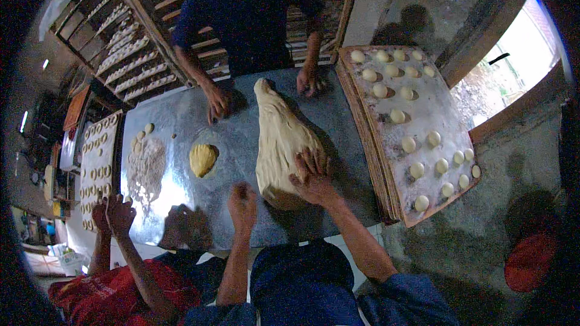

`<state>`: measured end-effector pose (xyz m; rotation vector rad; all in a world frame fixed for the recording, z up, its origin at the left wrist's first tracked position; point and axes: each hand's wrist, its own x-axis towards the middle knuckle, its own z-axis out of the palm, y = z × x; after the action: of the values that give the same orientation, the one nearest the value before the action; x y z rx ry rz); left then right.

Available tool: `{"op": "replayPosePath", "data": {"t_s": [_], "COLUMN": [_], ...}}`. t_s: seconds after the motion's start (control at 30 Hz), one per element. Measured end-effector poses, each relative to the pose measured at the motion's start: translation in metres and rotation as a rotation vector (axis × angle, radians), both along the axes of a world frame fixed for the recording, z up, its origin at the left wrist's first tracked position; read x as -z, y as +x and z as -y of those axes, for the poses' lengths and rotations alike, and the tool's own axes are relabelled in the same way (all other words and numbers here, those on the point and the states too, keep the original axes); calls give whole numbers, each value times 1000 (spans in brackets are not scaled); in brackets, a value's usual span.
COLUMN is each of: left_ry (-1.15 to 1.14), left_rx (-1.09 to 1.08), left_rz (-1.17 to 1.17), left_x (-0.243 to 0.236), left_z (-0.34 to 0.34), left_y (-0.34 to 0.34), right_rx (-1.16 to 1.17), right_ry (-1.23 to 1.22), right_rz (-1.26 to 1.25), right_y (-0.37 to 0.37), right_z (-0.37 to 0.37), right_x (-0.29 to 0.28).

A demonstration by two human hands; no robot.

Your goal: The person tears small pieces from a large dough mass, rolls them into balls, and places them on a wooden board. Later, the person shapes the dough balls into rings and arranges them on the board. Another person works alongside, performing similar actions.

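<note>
Dark blue clothing showed at the lower middle of the head view, with two bare forearms reaching over a smooth, shiny grey table. The person's right hand lay on the near part of a large, pale, elongated dough mass, its fingers spread apart. The left hand was just left of the dough, fingers curled together; whether they pinched anything, I could not tell. The dough lay lengthwise across the table, narrow at its far end and broad nearby. Left of it sat a rounded yellow lump. On the right, stacked wooden boards bore pale, round dough balls. Opposite stood a co-worker in a dark top.
</note>
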<state>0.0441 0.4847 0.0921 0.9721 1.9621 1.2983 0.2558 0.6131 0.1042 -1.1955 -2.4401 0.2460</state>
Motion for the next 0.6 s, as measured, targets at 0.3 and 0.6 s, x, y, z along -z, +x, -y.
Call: {"op": "replayPosePath", "data": {"t_s": [0.3, 0.6], "left_ry": [40, -408], "left_rx": [37, 36], "left_rz": [-298, 401], "left_x": [4, -58], "left_z": [27, 113], "left_y": [64, 78], "right_rx": [5, -28], "right_ry": [-1538, -1362], "right_rz": [-554, -473], "right_y": [40, -4], "right_z": [87, 122], "right_x": [4, 18]}}
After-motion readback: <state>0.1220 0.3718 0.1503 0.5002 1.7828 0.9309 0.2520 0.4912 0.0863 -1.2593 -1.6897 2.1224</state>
